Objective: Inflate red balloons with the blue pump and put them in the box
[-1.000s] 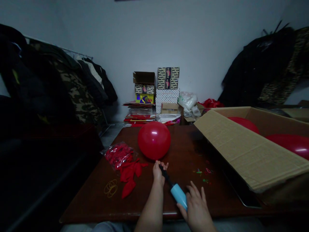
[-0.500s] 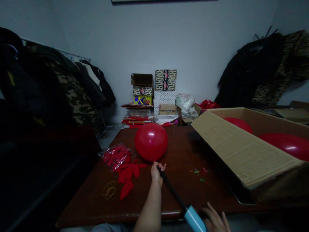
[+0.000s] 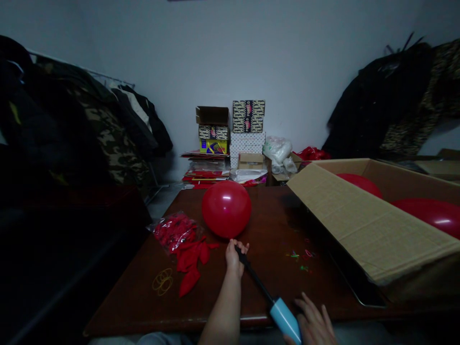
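A round, inflated red balloon (image 3: 226, 209) stands over the middle of the dark table. My left hand (image 3: 234, 256) is closed around its neck and the black nozzle end of a balloon pump (image 3: 285, 318). The pump's black rod slants down to a light blue barrel at the bottom edge. My right hand (image 3: 314, 318) is at the barrel, thumb on it and the other fingers stretched loosely along the far side; part of its grip is out of frame. Left of the balloon lie limp red balloons (image 3: 189, 261) beside a clear bag of balloons (image 3: 174, 231).
Yellow rubber bands (image 3: 163, 281) lie front left. Small coloured bits (image 3: 294, 254) are scattered right of the pump. An open cardboard box (image 3: 359, 220) on the right holds inflated red balloons (image 3: 431, 213). Near its base lies a dark flat device (image 3: 359, 285). Stacked boxes (image 3: 247, 148) stand behind the table.
The pump's blue barrel and my right hand have moved up and left, and less of the black rod shows. My left hand and the balloon stay nearly in place; the view has shifted slightly.
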Motion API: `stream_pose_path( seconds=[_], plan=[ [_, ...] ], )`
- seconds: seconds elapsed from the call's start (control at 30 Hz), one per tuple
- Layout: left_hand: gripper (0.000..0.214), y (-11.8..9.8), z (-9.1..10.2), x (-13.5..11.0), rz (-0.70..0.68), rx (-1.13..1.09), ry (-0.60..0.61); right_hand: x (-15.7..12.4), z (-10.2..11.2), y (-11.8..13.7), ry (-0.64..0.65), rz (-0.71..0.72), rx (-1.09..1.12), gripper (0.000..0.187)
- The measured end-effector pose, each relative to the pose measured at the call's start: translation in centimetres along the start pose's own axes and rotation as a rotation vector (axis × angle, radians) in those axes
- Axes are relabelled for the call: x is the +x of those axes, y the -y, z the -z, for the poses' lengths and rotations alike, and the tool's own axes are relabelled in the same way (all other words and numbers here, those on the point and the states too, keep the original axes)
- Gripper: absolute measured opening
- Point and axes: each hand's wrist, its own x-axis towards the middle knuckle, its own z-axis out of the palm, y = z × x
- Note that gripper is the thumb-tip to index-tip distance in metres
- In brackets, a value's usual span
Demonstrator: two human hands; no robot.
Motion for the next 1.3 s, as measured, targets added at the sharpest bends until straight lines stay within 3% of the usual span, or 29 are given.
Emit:
stream_pose_path(
  seconds=[0.27, 0.6, 0.83, 1.07, 1.3],
  plan=[
    [0.024, 0.2, 0.4, 0.3, -0.003, -0.006, 0.021, 2.4, 0.7, 2.1, -0.04, -0.002, 0.02, 0.045],
    [0.024, 0.4, 0.5, 0.3, -0.014, 0.003, 0.048, 6.4, 3.3, 6.1, -0.025, -0.062, 0.027, 0.043],
    [0.024, 0.2, 0.5, 0.4, 0.005, -0.002, 0.03, 8.9, 3.3, 7.8, -0.026, -0.095, 0.056, 0.04],
    [0.024, 0.3, 0.3, 0.2, -0.022, -0.008, 0.003, 6.5, 3.4, 6.9, -0.042, -0.061, 0.015, 0.039],
    [0.023, 0.1, 0.2, 0.3, -0.02, -0.025, -0.005, 1.2, 0.4, 1.2, -0.055, 0.044, 0.006, 0.046]
  ],
)
